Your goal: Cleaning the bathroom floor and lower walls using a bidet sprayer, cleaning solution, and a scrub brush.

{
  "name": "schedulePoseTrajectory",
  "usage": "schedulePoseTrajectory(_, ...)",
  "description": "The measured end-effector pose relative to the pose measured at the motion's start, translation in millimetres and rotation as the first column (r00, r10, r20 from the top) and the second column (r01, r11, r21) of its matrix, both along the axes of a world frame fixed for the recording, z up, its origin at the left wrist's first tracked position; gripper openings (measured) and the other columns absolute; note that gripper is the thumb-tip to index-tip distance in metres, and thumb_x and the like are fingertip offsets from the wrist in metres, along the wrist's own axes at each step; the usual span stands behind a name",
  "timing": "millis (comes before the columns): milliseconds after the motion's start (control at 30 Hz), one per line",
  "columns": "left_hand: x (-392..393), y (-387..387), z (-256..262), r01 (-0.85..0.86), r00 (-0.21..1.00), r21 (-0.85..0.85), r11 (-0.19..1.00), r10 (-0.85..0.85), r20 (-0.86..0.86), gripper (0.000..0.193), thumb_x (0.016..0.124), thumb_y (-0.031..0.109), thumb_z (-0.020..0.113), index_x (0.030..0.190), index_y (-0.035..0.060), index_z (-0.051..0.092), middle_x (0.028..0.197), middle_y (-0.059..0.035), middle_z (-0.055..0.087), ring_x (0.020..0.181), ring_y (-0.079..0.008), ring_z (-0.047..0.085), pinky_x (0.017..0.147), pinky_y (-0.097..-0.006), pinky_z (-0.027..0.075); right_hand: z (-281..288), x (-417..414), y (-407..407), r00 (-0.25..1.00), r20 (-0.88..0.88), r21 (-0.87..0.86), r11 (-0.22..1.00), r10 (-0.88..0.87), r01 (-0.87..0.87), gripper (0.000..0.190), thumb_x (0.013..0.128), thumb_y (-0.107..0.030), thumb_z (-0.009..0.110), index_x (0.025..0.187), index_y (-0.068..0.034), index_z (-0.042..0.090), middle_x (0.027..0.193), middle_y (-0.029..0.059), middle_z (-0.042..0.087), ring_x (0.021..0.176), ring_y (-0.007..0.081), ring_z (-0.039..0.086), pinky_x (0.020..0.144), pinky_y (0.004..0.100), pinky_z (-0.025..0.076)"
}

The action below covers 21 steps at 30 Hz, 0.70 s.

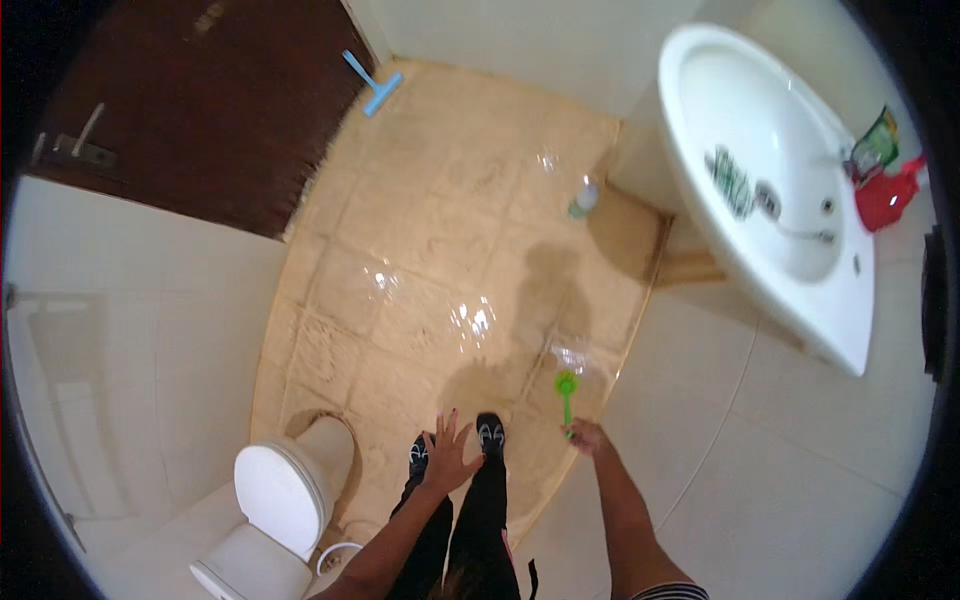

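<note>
My right hand (586, 436) is closed around the handle of a green round-headed scrub brush (566, 384), whose head is up and away from me over the wet tiled floor (427, 225). Empty and with fingers spread, my left hand (450, 459) hangs above the floor between my shoes. Farther ahead, a small bottle (583, 201) with pale contents is near the base of the washbasin. A light-blue squeegee (382, 93) touches the floor beside the dark door.
A white toilet (281, 499) with its lid down stands at the lower left. On the right, a white washbasin (694, 180) holds a green-and-white cloth (730, 182); a red container (887, 199) and a green packet (877, 140) are at its back. The brown door (210, 97) is upper left.
</note>
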<state>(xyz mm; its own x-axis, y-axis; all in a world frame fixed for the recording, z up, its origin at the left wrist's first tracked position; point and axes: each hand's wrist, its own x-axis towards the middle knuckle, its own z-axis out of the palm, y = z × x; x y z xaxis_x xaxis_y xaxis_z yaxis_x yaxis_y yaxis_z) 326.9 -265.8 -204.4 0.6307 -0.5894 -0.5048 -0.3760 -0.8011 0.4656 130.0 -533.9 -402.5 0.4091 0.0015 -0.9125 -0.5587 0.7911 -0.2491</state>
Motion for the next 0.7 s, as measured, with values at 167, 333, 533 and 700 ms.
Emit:
schedulePoseTrajectory(167,84.9,-2.7,63.8,-0.098,0.993,-0.127,0.987,0.105,0.047,0.064,0.068,0.038,0.061,0.122,0.0100,0.039,0.136,-0.0136,0.016,0.127,-0.0350,0.005,0.091,-0.0643,0.009,107.7,83.7,58.4,0.961,0.258,0.325,0.946,-0.098,0.009,0.030,0.074,-0.009,0.055,0.102,0.001,0.050,0.095,0.0098,0.057,0.086,0.0172,0.055,0.073,0.0254,0.045)
schedulePoseTrajectory(333,184.5,9.5,102.7,-0.093,0.984,-0.190,0.977,0.119,0.134,0.064,0.068,0.037,0.062,0.121,0.0110,0.040,0.137,-0.0132,0.014,0.127,-0.0349,0.004,0.091,-0.0645,0.008,192.9,207.6,95.9,0.954,0.232,0.604,0.797,-0.190,0.012,0.029,0.056,0.003,0.043,0.085,-0.001,0.043,0.080,0.0106,0.049,0.054,0.0138,0.045,0.043,0.0203,0.040)
schedulePoseTrajectory(533,334.6,-0.4,167.5,0.020,0.984,-0.166,0.986,0.010,0.178,0.065,0.066,0.033,0.064,0.121,0.0112,0.039,0.137,-0.0138,0.013,0.127,-0.0360,0.004,0.093,-0.0627,0.004,245.1,328.7,98.9,0.973,0.174,0.165,0.978,-0.155,0.126,0.021,0.057,-0.002,0.038,0.078,-0.003,0.041,0.070,0.0083,0.044,0.046,0.0092,0.036,0.032,0.0181,0.027)
schedulePoseTrajectory(700,445.0,-31.8,192.0,0.107,0.966,-0.177,0.978,-0.061,0.250,0.064,0.067,0.031,0.063,0.121,0.0092,0.038,0.137,-0.0136,0.013,0.127,-0.0356,0.003,0.093,-0.0622,0.005,264.3,399.2,93.5,0.943,0.031,-0.123,0.935,-0.332,0.333,0.012,0.075,-0.016,0.042,0.075,-0.004,0.043,0.060,0.0071,0.045,0.040,0.0096,0.034,0.032,0.0200,0.026)
